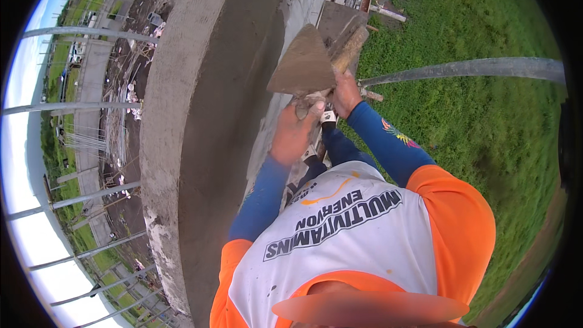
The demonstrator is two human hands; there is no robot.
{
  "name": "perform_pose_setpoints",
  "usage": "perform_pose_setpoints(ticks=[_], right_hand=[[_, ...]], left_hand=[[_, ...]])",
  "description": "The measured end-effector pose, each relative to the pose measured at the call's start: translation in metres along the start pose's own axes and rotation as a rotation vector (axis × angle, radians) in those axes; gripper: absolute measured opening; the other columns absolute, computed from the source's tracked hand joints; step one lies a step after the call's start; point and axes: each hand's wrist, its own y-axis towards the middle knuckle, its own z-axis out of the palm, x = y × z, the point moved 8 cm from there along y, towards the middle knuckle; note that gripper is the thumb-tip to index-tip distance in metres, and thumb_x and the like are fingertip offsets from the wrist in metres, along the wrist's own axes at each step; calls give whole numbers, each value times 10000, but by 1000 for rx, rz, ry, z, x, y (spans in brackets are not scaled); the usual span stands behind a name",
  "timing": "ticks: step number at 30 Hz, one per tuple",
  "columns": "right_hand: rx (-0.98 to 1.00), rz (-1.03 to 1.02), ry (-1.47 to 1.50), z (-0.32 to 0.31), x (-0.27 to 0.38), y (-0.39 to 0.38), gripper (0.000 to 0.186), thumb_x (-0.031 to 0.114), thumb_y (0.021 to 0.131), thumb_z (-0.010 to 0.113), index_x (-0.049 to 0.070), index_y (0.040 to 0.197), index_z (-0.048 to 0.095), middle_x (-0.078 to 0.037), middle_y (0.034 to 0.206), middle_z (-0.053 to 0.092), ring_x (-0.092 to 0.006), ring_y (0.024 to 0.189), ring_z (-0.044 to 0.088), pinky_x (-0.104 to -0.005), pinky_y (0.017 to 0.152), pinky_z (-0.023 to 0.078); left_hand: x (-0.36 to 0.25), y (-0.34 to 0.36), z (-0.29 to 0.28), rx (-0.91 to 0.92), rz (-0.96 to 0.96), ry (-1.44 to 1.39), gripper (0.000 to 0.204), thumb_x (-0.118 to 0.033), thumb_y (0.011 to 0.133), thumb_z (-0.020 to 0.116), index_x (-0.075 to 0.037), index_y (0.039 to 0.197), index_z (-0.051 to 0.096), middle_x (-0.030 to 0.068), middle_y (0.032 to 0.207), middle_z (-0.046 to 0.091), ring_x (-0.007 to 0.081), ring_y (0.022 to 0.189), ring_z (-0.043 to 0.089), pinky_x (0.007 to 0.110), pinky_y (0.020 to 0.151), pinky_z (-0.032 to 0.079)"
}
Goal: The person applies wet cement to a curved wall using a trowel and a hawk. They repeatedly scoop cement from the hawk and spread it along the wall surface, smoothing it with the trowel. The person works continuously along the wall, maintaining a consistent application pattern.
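The left hand point(293, 135) grips a mortar-smeared trowel point(303, 64) at its heel; the right hand point(347, 95), close beside it, grips a wooden-handled float point(351, 50). Both tools are by the right side of a gray plastered wall point(228, 91); keeping the blade steady should avoid gouging its surface.

Behind the right grip point(347, 95), a snug blue sleeve point(378, 135) bears a multicoloured print point(399, 134); another covers the arm behind the left grip point(295, 130). Farther back: a white shirt point(379, 252), dark-lettered and specked, with orange short sleeves point(456, 209) and orange collar point(325, 280).
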Motion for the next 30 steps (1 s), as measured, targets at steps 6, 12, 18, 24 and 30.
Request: perform_pose_setpoints(ticks=[6,12,18,24,30], right_hand=[[239,412,72,71,-112,24,182,323,1053,605,141,1061,597,1,841,605,-157,739,585,-341,716,515],[255,270,303,141,-96,45,206,309,1052,606,106,1017,605,5,803,565,-137,721,549,-330,716,499],[228,175,218,172,-13,60,185,284,1054,591,99,1072,597,3,848,546,-128,725,504,-319,691,502],[410,-91,162,235,107,62,133,247,1048,606,115,1060,587,-3,842,539,-139,737,519,-344,719,531],[724,-381,187,261,247,15,209,283,1060,556,97,1041,648,-31,881,679,-194,759,656,-382,747,579]], left_hand=[[20,-94,-88,-40,-445,-52,431,-354,1018,629,54,1086,751,129,933,758,188,869,695,334,807,528],[44,-172,-110,-54,-470,60,436,-382,972,668,42,1001,762,108,869,733,173,783,631,334,763,500],[90,-213,-102,-37,-535,-43,396,-343,971,687,45,997,762,114,835,736,172,769,648,349,742,508],[106,-224,-99,12,-460,21,384,-355,994,664,16,997,767,134,847,739,185,734,660,355,744,512],[131,-247,-105,-14,-493,-8,367,-338,975,680,17,984,772,137,840,752,191,705,662,356,714,518]])
